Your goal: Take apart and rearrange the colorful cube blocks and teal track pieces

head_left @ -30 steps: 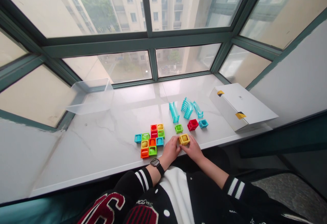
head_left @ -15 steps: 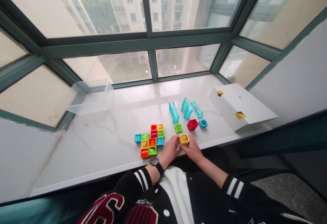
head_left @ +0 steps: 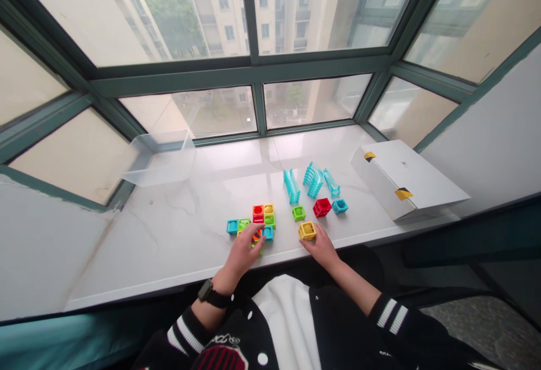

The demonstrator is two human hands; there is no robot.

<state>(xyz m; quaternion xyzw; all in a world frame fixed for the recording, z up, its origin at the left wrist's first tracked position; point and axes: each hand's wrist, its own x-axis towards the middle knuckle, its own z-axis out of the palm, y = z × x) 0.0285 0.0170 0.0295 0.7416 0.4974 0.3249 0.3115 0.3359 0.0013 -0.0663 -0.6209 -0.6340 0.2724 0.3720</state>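
Right grip (head_left: 324, 248) held the yellow block (head_left: 307, 231) close to the front edge of the surface (head_left: 203, 240). Left grip (head_left: 242, 253) lay over the block group (head_left: 258, 219); whether it was closed, I could not tell. If it pressed sideways, the group might have slid apart. The yellow block looked shiny and square, with a rounded hollow.

I am stationed in what appears to be a home, at an upper-floor bay window. Indicators: green window frames (head_left: 190, 76) enclose the far edge and both ends of my marble-patterned surface (head_left: 169, 240); a multi-storey building (head_left: 287, 21) and a tree (head_left: 173, 23) stand outside, the ground well below; colourful toy blocks (head_left: 258, 210) lie toward the near edge.
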